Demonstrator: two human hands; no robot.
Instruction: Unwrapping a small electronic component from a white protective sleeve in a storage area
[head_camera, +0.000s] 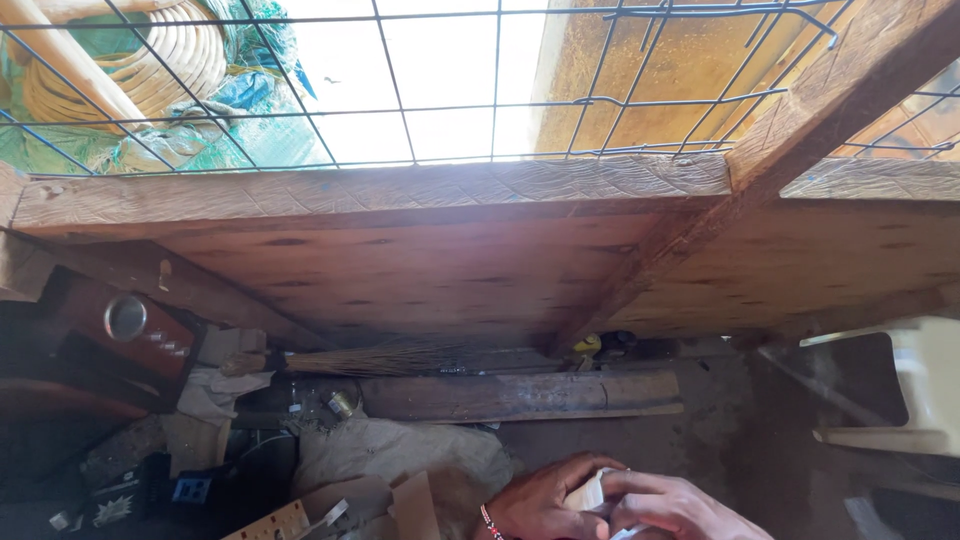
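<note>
At six o'clock, at the very bottom edge of the view, the person's two hands meet around a small white thing (590, 492) that looks like folded paper or a packet, too far hidden to tell which. The left hand (542, 503), a beaded bracelet (488, 520) at its wrist, curls closed under it and cups it, while the right hand (680, 510) comes in from five o'clock with its fingers (640, 484) pinched on the upper edge. By the look of it, the work is at the stage of handling the white thing between both hands, and any further step calls for a firm left-hand hold and a fine fingertip grip from the right. Just beyond, at seven o'clock, lie a piece of cardboard (412, 505) and a crumpled beige sack (400, 452). Farther out, a dark wooden plank (520, 395) lies across the dirt floor, with a broom (390, 358) behind it. At three o'clock stands a white plastic chair (925, 385), and at nine o'clock a red box (120, 322). Farthest off, toward twelve o'clock, a rough wooden beam (370, 187) carries wire mesh (450, 80).
</note>
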